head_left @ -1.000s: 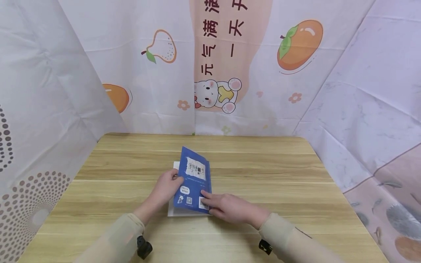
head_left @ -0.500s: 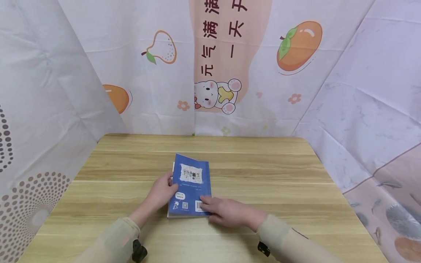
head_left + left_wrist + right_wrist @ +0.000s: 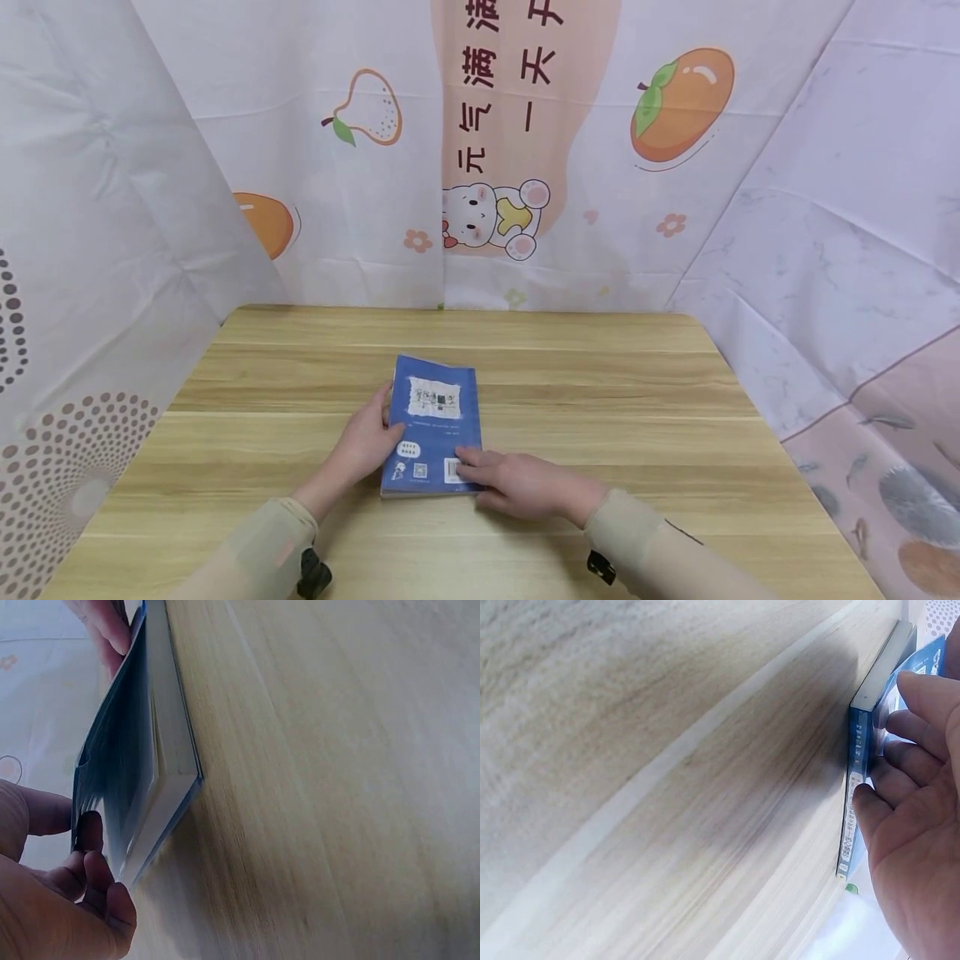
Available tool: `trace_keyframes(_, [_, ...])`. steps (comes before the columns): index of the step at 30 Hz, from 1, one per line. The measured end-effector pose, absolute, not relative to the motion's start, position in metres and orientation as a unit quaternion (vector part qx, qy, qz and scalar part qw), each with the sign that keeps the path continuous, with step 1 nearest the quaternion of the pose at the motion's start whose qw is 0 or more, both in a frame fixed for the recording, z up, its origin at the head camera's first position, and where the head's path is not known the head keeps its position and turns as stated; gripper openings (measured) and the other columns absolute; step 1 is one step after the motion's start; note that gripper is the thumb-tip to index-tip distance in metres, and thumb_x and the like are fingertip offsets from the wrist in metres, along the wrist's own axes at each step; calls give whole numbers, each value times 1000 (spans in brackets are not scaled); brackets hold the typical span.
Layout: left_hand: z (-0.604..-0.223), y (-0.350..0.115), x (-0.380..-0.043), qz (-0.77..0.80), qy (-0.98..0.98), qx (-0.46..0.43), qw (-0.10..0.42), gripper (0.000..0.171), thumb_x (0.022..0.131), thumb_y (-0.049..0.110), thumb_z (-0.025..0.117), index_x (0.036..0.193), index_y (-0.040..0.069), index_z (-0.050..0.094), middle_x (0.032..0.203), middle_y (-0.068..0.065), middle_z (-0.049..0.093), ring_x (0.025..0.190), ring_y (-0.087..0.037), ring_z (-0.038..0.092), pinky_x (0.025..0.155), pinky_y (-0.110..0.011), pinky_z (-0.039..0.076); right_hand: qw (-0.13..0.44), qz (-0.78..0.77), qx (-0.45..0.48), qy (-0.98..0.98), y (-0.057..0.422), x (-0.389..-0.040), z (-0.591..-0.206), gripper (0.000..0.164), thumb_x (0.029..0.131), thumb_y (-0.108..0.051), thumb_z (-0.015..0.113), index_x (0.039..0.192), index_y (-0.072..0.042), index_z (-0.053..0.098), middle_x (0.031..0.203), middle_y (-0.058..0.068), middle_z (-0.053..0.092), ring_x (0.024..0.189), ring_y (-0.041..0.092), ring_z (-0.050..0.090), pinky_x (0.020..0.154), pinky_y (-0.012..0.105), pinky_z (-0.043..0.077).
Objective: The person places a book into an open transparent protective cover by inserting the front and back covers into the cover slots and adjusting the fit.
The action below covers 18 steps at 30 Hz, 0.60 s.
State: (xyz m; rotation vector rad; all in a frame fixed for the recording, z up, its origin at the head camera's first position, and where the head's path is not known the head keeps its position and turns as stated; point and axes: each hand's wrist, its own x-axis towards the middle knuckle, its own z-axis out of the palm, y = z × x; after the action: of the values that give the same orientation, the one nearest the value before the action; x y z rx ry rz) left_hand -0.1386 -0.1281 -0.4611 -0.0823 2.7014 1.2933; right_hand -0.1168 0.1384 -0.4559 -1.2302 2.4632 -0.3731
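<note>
A blue paperback book lies on the wooden table, its back cover with barcode facing up. That cover stands slightly lifted along its left edge, with a gap over the pages in the left wrist view. My left hand pinches the lifted cover edge, thumb on top and fingers underneath. My right hand rests its fingers on the lower right of the cover, over the barcode and beside the spine. The right wrist view shows those fingers relaxed, close to the spine.
The light wooden table extends around the book on every side. Printed cloth hangs behind the table's far edge, and more cloth hangs at both sides. A small black device is strapped under the left wrist.
The raised cover has swung down to the left, almost flat over the pages, with my left hand moving along with it. My right hand has stayed near the spine.
</note>
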Motion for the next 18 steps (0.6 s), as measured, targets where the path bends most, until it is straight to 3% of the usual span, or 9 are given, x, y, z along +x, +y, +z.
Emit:
trace_keyframes(2, [-462,-129,-138,422,904,-18,68,75,95,6,64,160,2,27,106,-17,69,87,-23,66,84,-44,56,181,-132,-435,872,138,-117,-455,52,105,-27,58,154,-13,47,165,6,32,148,22,38,118,35,35])
trace_keyframes(5, [-463,-130,-138,401,914,0,57,72,95,6,65,158,1,31,129,-26,63,109,-36,65,98,-51,52,182,-133,-435,872,138,-116,-455,52,105,-27,58,154,-13,47,165,6,33,148,22,39,118,35,35])
trace_keyframes(9, [-469,-131,-138,360,932,16,48,70,96,9,65,157,0,34,152,-29,45,137,-48,46,113,-61,36,184,-136,-432,872,139,-116,-455,52,105,-27,58,154,-13,47,165,6,33,148,22,39,118,35,36])
trace_keyframes(13, [-474,-133,-138,293,955,16,47,70,96,18,66,158,4,36,146,-29,49,129,-49,48,107,-64,37,188,-150,-427,872,140,-117,-456,51,105,-28,58,153,-14,47,165,5,33,148,22,39,118,36,36])
trace_keyframes(18, [-477,-132,-136,245,968,11,53,69,96,24,67,156,6,40,141,-22,47,114,-39,44,98,-56,36,181,-174,-426,869,140,-118,-458,47,106,-25,56,151,-12,51,162,5,38,147,23,41,118,37,35])
